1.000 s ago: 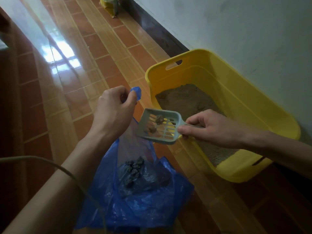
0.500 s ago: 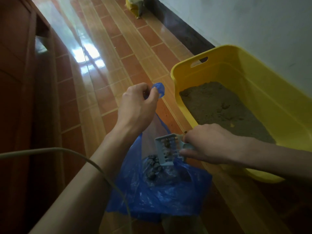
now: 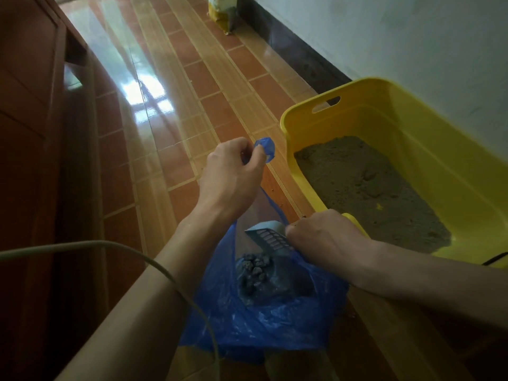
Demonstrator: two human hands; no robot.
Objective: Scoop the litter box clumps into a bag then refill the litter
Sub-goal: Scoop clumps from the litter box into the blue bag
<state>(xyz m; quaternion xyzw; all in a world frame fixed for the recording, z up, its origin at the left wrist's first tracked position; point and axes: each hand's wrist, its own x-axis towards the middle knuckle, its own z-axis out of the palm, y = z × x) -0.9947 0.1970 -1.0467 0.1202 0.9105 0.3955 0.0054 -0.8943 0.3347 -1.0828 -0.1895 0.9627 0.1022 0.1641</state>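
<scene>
Now scoop (image 3: 270, 237) over blue bag (image 3: 264, 314)

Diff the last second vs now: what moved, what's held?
Right hand carried the scoop down into the blue bag and tipped it; its clumps dropped in, scoop now looks empty. Left hand still pinches the bag handle. Litter box unchanged.

head-worn view, looking down, close
</scene>
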